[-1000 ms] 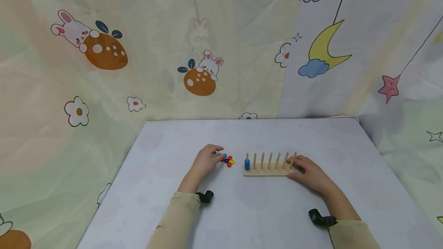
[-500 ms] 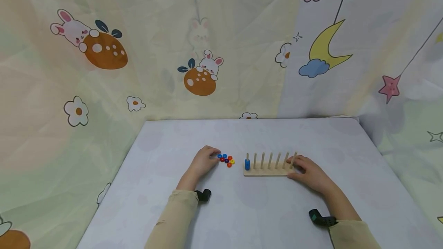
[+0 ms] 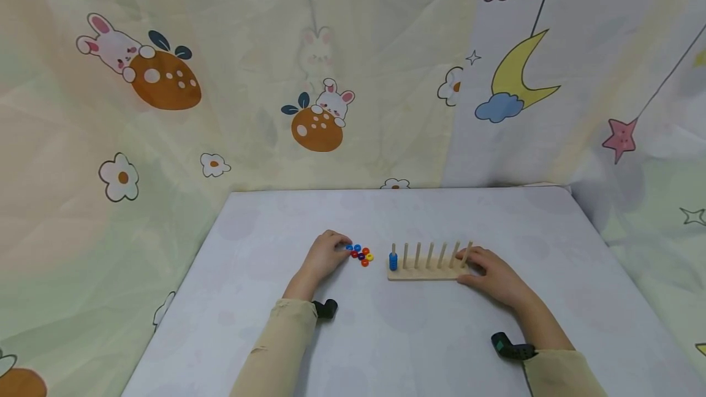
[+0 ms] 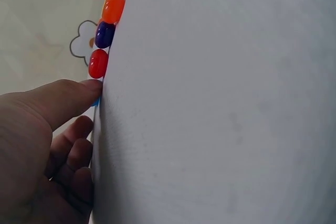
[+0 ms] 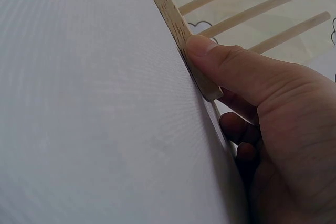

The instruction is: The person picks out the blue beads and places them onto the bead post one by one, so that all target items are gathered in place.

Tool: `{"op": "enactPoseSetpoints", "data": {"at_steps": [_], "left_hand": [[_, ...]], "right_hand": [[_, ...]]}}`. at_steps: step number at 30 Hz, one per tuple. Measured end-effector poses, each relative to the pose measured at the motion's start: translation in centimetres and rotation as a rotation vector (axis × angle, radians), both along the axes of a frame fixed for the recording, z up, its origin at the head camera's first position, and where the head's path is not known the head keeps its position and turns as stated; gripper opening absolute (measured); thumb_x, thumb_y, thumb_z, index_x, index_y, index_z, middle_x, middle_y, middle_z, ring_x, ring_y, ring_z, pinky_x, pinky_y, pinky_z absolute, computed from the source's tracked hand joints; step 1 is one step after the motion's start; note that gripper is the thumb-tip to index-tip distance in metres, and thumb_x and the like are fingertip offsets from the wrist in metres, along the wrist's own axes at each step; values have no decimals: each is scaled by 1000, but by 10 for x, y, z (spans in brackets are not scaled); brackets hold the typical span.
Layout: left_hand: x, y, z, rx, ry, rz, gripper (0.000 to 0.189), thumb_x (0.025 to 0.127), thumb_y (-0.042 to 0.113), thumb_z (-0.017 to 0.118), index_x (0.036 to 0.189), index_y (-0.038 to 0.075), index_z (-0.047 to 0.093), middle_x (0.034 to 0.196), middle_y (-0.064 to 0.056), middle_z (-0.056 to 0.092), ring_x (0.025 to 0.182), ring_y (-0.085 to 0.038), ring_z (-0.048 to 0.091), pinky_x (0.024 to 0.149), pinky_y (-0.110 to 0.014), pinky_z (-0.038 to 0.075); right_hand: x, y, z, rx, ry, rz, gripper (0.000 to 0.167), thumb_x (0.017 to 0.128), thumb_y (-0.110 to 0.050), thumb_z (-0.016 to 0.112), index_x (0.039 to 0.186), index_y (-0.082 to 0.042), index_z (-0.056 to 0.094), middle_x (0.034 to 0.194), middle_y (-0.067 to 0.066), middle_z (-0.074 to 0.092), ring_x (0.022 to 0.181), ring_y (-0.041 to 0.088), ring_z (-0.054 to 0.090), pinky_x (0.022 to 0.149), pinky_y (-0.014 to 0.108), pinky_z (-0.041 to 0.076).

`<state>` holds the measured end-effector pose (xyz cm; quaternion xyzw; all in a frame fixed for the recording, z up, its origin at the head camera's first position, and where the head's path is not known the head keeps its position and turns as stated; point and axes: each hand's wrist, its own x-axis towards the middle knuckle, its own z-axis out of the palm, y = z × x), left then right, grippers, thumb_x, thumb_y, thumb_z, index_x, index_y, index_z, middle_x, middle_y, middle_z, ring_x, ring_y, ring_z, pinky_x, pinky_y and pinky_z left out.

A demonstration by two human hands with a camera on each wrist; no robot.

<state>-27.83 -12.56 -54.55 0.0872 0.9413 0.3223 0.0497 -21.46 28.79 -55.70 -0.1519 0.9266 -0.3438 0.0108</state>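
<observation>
My left hand [image 3: 325,256] is at the left side of a small cluster of coloured beads [image 3: 362,255] on the table. Its thumb and fingers pinch a blue bead [image 4: 95,101], mostly covered by the thumb in the left wrist view. Red, dark blue and orange beads lie just beyond it. To the right stands a wooden peg board [image 3: 425,274] with a row of upright pegs. Blue beads [image 3: 393,261] are stacked on its leftmost peg; the other pegs are bare. My right hand [image 3: 493,274] grips the board's right end, thumb on the front edge.
A white cloth-covered table [image 3: 408,336] spreads under both hands. Behind it hangs a printed fabric backdrop [image 3: 248,78]. Black wrist cameras [image 3: 326,309] sit at the cuffs of both beige sleeves.
My left hand has drawn back slightly left from over the beads, uncovering more of them, and its fingertips now close on a blue bead. The right hand and board stay put.
</observation>
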Motion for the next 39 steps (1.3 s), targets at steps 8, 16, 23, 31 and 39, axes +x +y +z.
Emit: {"op": "enactPoseSetpoints", "data": {"at_steps": [8, 16, 23, 31, 39], "left_hand": [[-1, -1, 0, -7, 22, -16, 21, 93, 28, 69, 112, 20, 71, 122, -4, 61, 113, -22, 57, 101, -43, 47], [1, -1, 13, 14, 33, -11, 23, 95, 29, 67, 117, 20, 68, 119, -1, 64, 106, -19, 58, 95, -41, 51], [3, 11, 41, 39, 75, -70, 28, 95, 27, 67, 122, 21, 67, 113, 3, 67, 103, -17, 60, 90, -38, 53], [20, 37, 74, 57, 151, -193, 31, 96, 31, 65, 126, 21, 66, 116, 5, 67, 104, -13, 61, 91, -34, 53], [35, 57, 85, 70, 232, -289, 30, 97, 29, 65, 125, 22, 67, 117, 9, 67, 101, -7, 62, 87, -27, 52]], "right_hand": [[0, 0, -1, -8, -1, -2, 50, 83, -42, 77, 124, -17, 64, 138, 12, 55, 136, 40, 41, 107, 62, 34], [0, 0, 0, 0, -5, -14, 50, 83, -44, 76, 124, -17, 65, 138, 11, 55, 137, 41, 40, 108, 62, 33], [0, -1, 3, 11, -2, -21, 52, 83, -44, 76, 125, -16, 64, 137, 12, 56, 135, 40, 43, 107, 61, 34], [0, -1, 2, 11, 0, -22, 51, 83, -45, 76, 125, -18, 64, 136, 10, 56, 134, 38, 44, 107, 60, 35], [1, -1, 2, 4, 4, -9, 51, 83, -44, 76, 125, -17, 64, 137, 10, 56, 135, 38, 42, 107, 60, 34]]}}
